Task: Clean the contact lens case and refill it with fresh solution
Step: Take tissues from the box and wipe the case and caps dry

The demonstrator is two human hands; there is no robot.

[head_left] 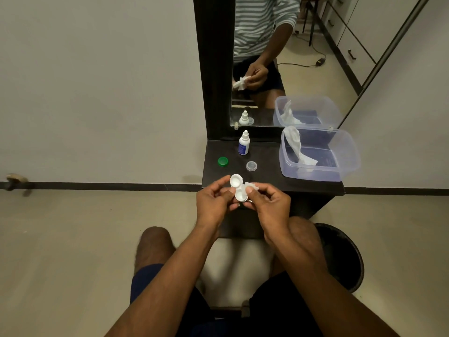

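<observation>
A white contact lens case (237, 187) with two open wells is held over the front edge of the dark shelf (267, 176). My left hand (215, 200) grips its left side with thumb and fingers. My right hand (268, 203) pinches a small piece of white tissue (251, 184) against the case's right side. A green cap (222, 161) and a clear cap (251, 165) lie on the shelf behind the case. The small white solution bottle (244, 143) with a blue label stands upright near the mirror.
A clear plastic tub (345, 156) with crumpled tissue (297, 148) inside sits on the shelf's right. A mirror (279, 57) rises behind the shelf. A dark round bin (345, 259) stands on the floor at the right, beside my knee.
</observation>
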